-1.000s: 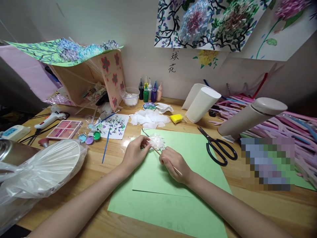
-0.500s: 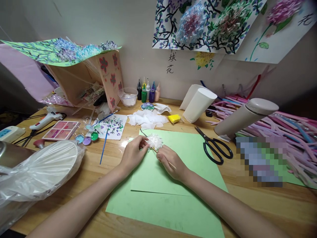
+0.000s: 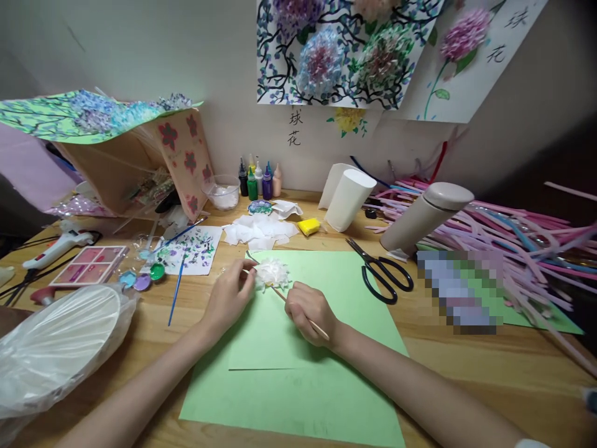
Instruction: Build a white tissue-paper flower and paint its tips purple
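A white ruffled paper flower [image 3: 272,274] sits at the upper part of the green paper sheets [image 3: 289,398]. My left hand [image 3: 231,298] is closed at the flower's left edge, thumb and fingers pinched on it. My right hand [image 3: 311,311] is wrapped round a thin wooden stick [image 3: 280,294], whose far end reaches the lower edge of the flower. The stick's near end pokes out below the fist. A short dark strip lies behind the flower; what it belongs to is unclear.
Black-handled scissors [image 3: 382,274] lie to the right. Beyond stand a grey bottle [image 3: 422,218] and a paper roll [image 3: 349,200]. White paper scraps [image 3: 259,231] and a yellow packet [image 3: 308,226] lie behind the flower. At left are paint pots [image 3: 142,282], a blue brush [image 3: 176,292] and a plastic-wrapped fan [image 3: 69,342].
My view has turned to the right. The right fist has drawn back a little from the flower, so more of the stick shows. My left hand stays at the flower.
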Demonstrator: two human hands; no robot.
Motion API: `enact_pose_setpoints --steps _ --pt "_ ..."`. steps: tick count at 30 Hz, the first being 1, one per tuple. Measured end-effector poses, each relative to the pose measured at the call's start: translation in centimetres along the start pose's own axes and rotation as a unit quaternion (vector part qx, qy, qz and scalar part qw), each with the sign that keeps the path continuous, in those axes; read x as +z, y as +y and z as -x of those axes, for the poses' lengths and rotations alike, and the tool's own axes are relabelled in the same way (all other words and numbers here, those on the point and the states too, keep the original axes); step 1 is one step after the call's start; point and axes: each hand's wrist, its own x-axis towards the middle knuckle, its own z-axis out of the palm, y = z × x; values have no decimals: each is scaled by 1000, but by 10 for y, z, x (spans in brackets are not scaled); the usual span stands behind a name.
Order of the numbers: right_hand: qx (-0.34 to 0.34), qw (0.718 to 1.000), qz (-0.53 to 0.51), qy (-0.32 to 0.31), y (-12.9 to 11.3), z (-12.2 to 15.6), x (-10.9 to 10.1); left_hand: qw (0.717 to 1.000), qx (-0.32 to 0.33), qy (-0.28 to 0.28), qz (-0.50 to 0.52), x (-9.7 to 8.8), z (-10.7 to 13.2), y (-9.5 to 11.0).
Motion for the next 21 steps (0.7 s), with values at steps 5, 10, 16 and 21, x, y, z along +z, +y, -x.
enact_pose_setpoints --steps 5,10,16,21 --pt "44 998 -13 50 0 -2 -4 985 56 9 -164 -6 -56 -4" --pt "70 995 -10 74 4 0 -10 955 56 -89 -277 4 -95 -10" --pt "102 990 -22 95 6 1 -13 956 50 -83 -276 6 -99 -10" --pt "107 987 -50 107 6 2 -13 974 45 -40 -219 -4 -99 -9"
